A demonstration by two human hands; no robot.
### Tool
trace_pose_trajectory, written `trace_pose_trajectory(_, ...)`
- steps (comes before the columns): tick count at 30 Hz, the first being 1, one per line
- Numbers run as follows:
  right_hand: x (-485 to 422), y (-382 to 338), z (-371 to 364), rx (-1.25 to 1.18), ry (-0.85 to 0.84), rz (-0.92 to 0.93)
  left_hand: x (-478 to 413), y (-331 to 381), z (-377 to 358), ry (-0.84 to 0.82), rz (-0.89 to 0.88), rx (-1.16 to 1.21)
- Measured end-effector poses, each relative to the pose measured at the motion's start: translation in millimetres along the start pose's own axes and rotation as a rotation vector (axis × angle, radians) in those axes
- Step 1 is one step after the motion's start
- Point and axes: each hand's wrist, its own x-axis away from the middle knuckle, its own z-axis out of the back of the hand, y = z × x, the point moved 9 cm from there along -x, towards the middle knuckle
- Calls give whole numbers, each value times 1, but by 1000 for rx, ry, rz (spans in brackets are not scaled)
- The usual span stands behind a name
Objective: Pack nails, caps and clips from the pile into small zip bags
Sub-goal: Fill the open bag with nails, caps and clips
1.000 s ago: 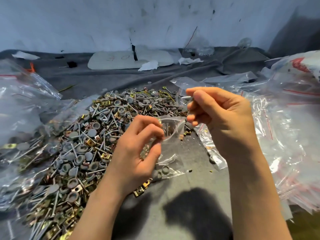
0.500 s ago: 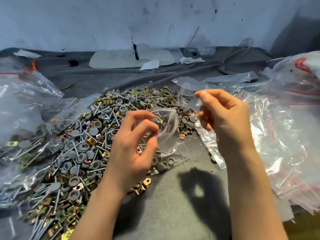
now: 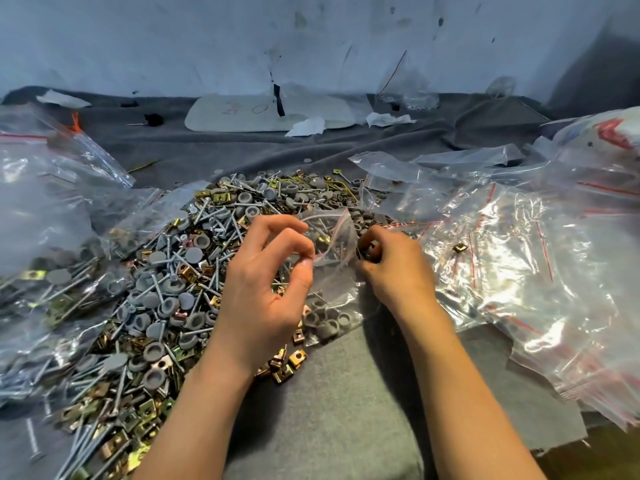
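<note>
Grey cloth [image 3: 346,393] covers the table, and a stained pale wall [image 3: 173,39] rises behind it. Across the left and middle spreads the pile [image 3: 180,271] of nails, grey caps and brass clips. Its near edge spills loose clips [image 3: 284,367] beside the left wrist. The small zip bag [image 3: 332,244] stands over the pile's right edge, between the two hands, with grey caps settled in its bottom and nails leaning inside.

The left hand [image 3: 266,282] pinches the bag's left rim between thumb and forefinger, the other fingers arched above. The right hand [image 3: 394,268] is curled round a few dark pieces [image 3: 372,247] just at the bag's right edge; whether it also grips the plastic cannot be told.

Filled bags [image 3: 52,209] crowd the left side. A slippery heap of empty bags [image 3: 519,265] with red strips crowds the right, one stray clip [image 3: 460,247] lying on it. Farther back lie a white board [image 3: 242,112] and crumpled tissue [image 3: 304,126].
</note>
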Motion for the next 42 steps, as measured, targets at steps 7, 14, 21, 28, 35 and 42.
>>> trace_pose_trajectory(7,1,4,9,-96,110,-4,0,0,-1,-9,3,-12)
trace_pose_trajectory(14,16,-6,50,-629,383,145,-1,0,-8,-81,-9,-36)
trace_pose_trajectory(21,52,-39,103,-1092,501,456,1,3,-16,-150,-46,-29)
trace_pose_trajectory(28,62,-78,94,-947,196,578,1,4,-13,-134,-71,-28)
trace_pose_trajectory(35,40,-34,91,-935,382,309,0,3,-9,-104,-48,-17)
trace_pose_trajectory(42,3,11,23,-387,130,-12,-1,-4,-1,-3,22,-8)
